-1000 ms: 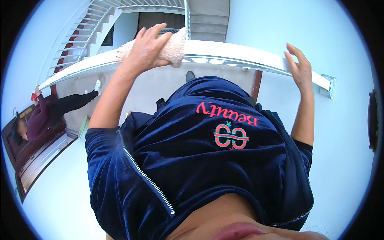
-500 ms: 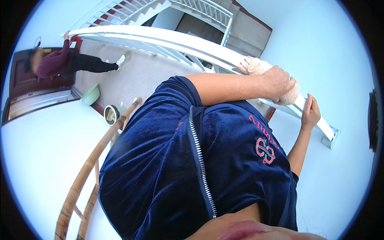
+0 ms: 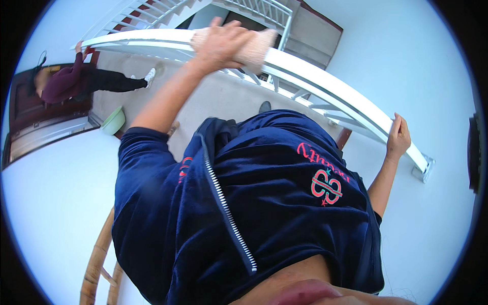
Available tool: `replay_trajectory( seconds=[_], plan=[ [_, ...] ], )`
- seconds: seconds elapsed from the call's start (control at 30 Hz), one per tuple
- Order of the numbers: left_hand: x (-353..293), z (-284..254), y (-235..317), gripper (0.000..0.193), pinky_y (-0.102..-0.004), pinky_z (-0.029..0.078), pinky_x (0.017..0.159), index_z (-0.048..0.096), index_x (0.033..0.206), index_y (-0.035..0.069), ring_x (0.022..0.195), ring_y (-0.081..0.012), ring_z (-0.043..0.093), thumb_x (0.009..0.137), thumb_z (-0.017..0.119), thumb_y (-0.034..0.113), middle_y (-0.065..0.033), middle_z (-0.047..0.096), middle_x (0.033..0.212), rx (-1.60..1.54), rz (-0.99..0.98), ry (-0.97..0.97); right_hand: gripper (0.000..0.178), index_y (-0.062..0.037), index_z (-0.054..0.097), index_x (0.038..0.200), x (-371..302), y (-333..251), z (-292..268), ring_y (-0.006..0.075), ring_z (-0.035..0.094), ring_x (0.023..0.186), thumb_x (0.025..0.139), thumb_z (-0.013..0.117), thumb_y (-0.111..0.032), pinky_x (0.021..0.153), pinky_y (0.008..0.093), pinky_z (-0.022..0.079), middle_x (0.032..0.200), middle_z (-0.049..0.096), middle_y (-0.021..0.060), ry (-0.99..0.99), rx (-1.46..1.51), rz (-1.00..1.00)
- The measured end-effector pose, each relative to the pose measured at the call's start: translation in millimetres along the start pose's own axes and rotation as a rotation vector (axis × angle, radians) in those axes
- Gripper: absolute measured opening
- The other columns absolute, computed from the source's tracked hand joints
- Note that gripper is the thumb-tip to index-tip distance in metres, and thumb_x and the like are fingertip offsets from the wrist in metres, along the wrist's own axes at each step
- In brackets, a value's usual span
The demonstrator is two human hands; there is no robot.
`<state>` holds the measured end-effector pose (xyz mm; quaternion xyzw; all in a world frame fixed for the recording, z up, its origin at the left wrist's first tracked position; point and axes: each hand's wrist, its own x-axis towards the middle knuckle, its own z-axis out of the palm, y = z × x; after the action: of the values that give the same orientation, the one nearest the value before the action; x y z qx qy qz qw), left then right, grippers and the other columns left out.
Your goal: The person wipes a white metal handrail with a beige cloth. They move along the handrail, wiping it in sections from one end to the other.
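Observation:
My left hand (image 3: 222,48) lies over a pale pink-beige cloth (image 3: 261,47) that wraps the top of a white handrail (image 3: 325,81). Its fingers point toward the far side, holding the cloth against the rail, and the hand is slightly blurred. Lower along the same rail, near its wall end at the right, my right hand (image 3: 399,136) holds the rail's edge with its fingers close together. No cloth is in that hand.
A person (image 3: 71,84) in a maroon top touches the rail's far left end. A green basin (image 3: 113,121) stands on the landing floor. Bamboo poles (image 3: 96,254) lean at lower left. Stairs (image 3: 310,38) lie beyond the rail, and a metal bracket (image 3: 424,169) meets the right wall.
My left hand has slid the cloth along the rail from the right end far to the left. The right hand stays at the rail's right end, shifted only slightly.

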<state>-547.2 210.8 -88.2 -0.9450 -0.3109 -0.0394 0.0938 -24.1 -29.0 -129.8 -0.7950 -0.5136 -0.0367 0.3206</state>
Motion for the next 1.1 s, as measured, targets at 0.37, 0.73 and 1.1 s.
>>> replay_trajectory(
  seconds=[0.37, 0.73, 1.1],
  plan=[
    [0, -1, -40, 0.088, -0.0417, 0.051, 0.091, 0.052, 0.138, 0.013, 0.098, -0.0296, 0.066, 0.061, 0.091, 0.028, -0.0104, 0.066, 0.104, -0.138, 0.093, 0.013, 0.020, -0.0135, 0.079, 0.101, 0, -12, -1, 0.0140, 0.068, 0.074, 0.100, 0.060, -0.021, 0.071, 0.0285, 0.053, 0.083, 0.077, 0.0000, 0.035, -0.027, -0.035],
    [98, -7, 125, 0.093, -0.0429, 0.051, 0.083, 0.050, 0.140, 0.002, 0.094, -0.0299, 0.064, 0.061, 0.091, 0.028, -0.0155, 0.063, 0.101, -0.306, 0.242, 0.007, 0.018, -0.0150, 0.079, 0.098, 0, -8, 1, 0.0161, 0.068, 0.072, 0.098, 0.063, -0.022, 0.069, 0.0294, 0.053, 0.080, 0.076, -0.0004, 0.066, -0.106, -0.092],
    [196, -37, 269, 0.074, -0.0449, 0.055, 0.076, 0.058, 0.120, -0.001, 0.085, -0.0343, 0.071, 0.064, 0.086, 0.038, -0.0199, 0.070, 0.093, -0.469, 0.353, -0.199, 0.030, -0.0157, 0.071, 0.126, 2, -10, -3, 0.0206, 0.068, 0.075, 0.105, 0.052, -0.028, 0.072, 0.0349, 0.053, 0.083, 0.076, 0.0030, -0.008, -0.006, -0.057]
  ],
)
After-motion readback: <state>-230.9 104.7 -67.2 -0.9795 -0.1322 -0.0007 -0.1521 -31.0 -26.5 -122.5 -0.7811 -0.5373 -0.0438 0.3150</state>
